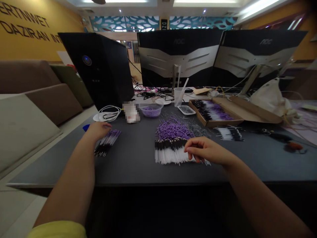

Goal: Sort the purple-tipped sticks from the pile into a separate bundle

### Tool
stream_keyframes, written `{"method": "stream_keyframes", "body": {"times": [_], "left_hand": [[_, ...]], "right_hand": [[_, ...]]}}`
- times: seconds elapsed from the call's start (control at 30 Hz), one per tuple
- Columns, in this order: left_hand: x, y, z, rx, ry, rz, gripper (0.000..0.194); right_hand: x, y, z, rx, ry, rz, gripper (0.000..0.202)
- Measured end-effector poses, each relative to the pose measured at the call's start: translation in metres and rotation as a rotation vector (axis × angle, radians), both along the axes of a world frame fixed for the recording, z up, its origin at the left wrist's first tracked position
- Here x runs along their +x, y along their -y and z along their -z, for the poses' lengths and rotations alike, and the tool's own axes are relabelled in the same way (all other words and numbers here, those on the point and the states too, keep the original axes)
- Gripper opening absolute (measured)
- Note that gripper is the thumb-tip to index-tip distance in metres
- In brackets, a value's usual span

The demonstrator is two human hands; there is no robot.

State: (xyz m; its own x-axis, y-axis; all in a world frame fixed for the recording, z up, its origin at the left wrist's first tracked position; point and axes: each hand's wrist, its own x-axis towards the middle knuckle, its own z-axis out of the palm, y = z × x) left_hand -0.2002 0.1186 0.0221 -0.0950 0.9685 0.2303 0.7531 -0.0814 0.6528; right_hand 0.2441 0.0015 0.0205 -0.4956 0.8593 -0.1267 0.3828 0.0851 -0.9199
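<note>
My left hand [99, 130] is over the upper left end of a small bundle of purple, clear and black sticks [108, 142]; whether it holds one of them is hidden. Its fingers are bent and point right. My right hand [201, 149] hovers at the right end of a wide row of clear and black tubes [170, 152], its fingers curled, and anything between them is too small to make out. Behind that row lies a heap of loose purple pieces [173, 127], with grey pieces [198, 127] beside it.
A cardboard box [210, 123] of finished-looking sticks lies open at the back right, near a small group of tubes [229, 134]. Behind the heap stand a clear bowl [151, 110], a white tray [187, 110] and a plastic cup [177, 97]. Monitors [178, 56] and a computer tower [99, 69] rise beyond.
</note>
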Motion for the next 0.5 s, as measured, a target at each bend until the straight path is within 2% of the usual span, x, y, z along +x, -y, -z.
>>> {"method": "stream_keyframes", "body": {"times": [0.13,0.3,0.43,0.5], "left_hand": [[-0.001,0.001,0.007,-0.086,-0.179,-0.088,0.010],[0.003,0.005,0.002,-0.137,-0.308,-0.125,0.020],[0.014,0.007,-0.006,-0.125,-0.350,-0.132,0.031],[0.027,0.010,-0.007,-0.116,-0.351,-0.083,0.036]], "right_hand": [[0.002,-0.002,0.001,0.015,-0.018,0.009,0.020],[0.006,-0.004,0.000,0.033,-0.034,0.034,0.020],[0.022,-0.012,-0.004,0.111,-0.078,0.176,0.025],[0.035,-0.021,-0.004,0.183,-0.085,0.284,0.026]]}}
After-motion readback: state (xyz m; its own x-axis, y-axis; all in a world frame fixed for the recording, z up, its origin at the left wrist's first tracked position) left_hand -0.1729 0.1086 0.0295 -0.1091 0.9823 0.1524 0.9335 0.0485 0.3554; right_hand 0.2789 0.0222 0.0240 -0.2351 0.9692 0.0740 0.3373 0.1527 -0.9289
